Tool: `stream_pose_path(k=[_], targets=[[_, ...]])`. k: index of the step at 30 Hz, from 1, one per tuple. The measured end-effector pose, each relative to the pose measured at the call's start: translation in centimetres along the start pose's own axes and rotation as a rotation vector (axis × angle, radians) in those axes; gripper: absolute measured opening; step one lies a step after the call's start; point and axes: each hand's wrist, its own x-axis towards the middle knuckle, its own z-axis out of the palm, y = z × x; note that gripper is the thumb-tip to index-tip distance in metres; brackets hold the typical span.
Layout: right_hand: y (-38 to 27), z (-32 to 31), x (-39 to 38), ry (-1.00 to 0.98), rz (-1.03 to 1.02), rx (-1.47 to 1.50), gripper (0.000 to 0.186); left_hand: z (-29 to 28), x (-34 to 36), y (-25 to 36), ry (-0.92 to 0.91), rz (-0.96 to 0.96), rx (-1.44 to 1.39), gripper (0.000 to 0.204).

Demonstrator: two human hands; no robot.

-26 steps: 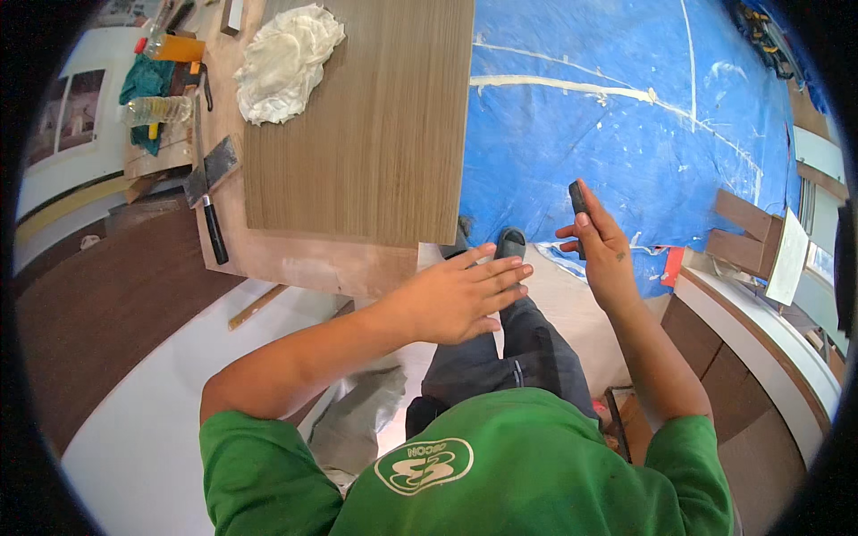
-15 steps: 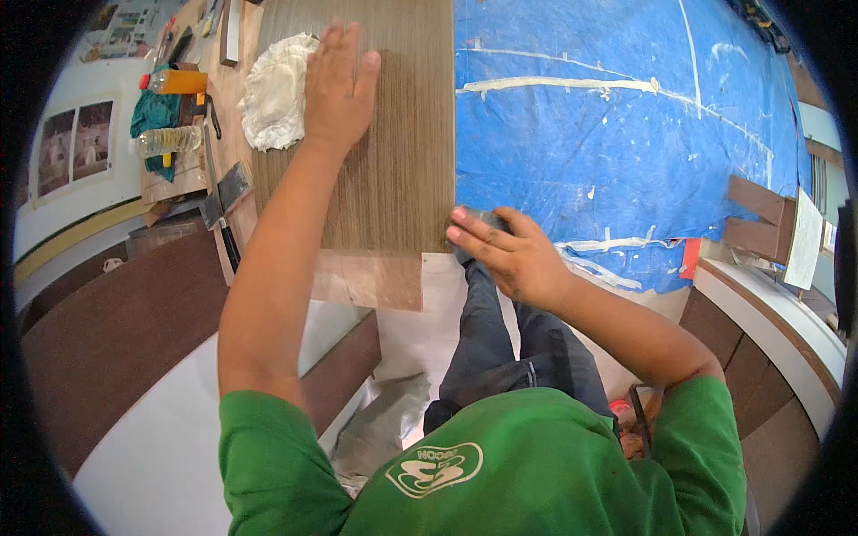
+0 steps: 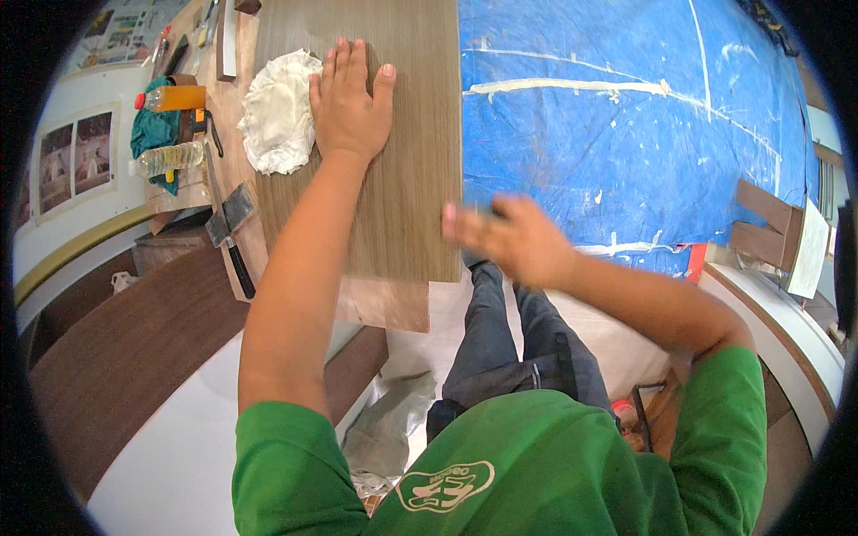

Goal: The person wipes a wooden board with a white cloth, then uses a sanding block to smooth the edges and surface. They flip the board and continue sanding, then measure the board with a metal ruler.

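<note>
My left hand (image 3: pixel 350 121) lies flat on a brown wood-grain board (image 3: pixel 407 152), fingers stretched out and thumb apart. Its index-side edge aside, its outer finger is close to a crumpled white cloth-like pad (image 3: pixel 279 112) resting on the board. At the board's right edge, near its front corner, my right hand (image 3: pixel 514 237) is smeared by motion. Its fingers are held together over a small grey pad (image 3: pixel 487 213), mostly hidden beneath them; whether this is sandpaper or a block I cannot tell.
Blue sheeting (image 3: pixel 617 152) with white streaks spreads to the right. Left of the board are a scraper-like blade with a black handle (image 3: pixel 239 268), an orange-filled bottle (image 3: pixel 174 98) and a clear bottle (image 3: pixel 170 159) beside green cloth (image 3: pixel 152 125). Brown pieces (image 3: pixel 769 223) stand far right.
The view has shifted, moving the scene lower. Against the board, my right hand has moved farther along the right edge with the grey pad. My left hand has slid slightly farther away, staying flat.
</note>
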Motion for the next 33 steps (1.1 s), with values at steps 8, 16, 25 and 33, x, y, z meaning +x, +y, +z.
stream_pose_path(k=[8,16,25,33], targets=[[11.6,-1.3,9.0,0.283,0.044,-0.176,0.075,-0.2,0.0,0.1,-0.033,-0.015,0.021,0.069],[4.2,-0.1,2.3,0.032,-0.163,0.072,0.072,-0.4,-0.2,0.2,-0.037,-0.016,0.028,0.068],[22.5,-5.5,16.8,0.472,0.012,-0.222,0.074,-0.1,0.2,0.6,-0.025,-0.003,-0.016,0.067],[4.8,0.7,2.4,-0.116,-0.154,0.196,0.068,-0.9,-0.5,0.0,-0.036,-0.044,0.035,0.066]])
